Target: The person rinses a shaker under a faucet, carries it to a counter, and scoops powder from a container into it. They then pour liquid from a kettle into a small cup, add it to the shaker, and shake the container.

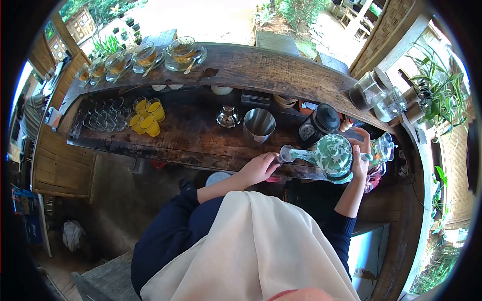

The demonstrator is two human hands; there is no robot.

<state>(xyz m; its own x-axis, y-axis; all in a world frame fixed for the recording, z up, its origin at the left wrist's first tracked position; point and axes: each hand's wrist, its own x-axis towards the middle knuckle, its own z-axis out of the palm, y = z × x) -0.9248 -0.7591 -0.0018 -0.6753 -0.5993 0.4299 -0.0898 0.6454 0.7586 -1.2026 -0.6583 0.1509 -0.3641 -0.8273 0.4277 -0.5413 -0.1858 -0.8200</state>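
Note:
My right hand (360,159) is wrapped round the handle of a green-and-white speckled enamel teapot (333,151). The teapot is tilted, and its spout points left into the mouth of a small clear measuring cup (286,154). That cup is pinched in the fingers of my left hand (258,169), just above the counter's front edge. Whether liquid is flowing cannot be made out. Behind the spout stand a steel shaker tin (259,126) and a dark French press (320,124). A shiny metal shaker top (228,117) is further left.
Several glasses of yellow drink (146,122) and several upturned clear glasses (104,118) stand on the left of the wooden counter (191,135). Cups of tea on saucers (182,48) line the raised shelf. Glass jars (370,89) are at the right, beside a glass pitcher (383,146).

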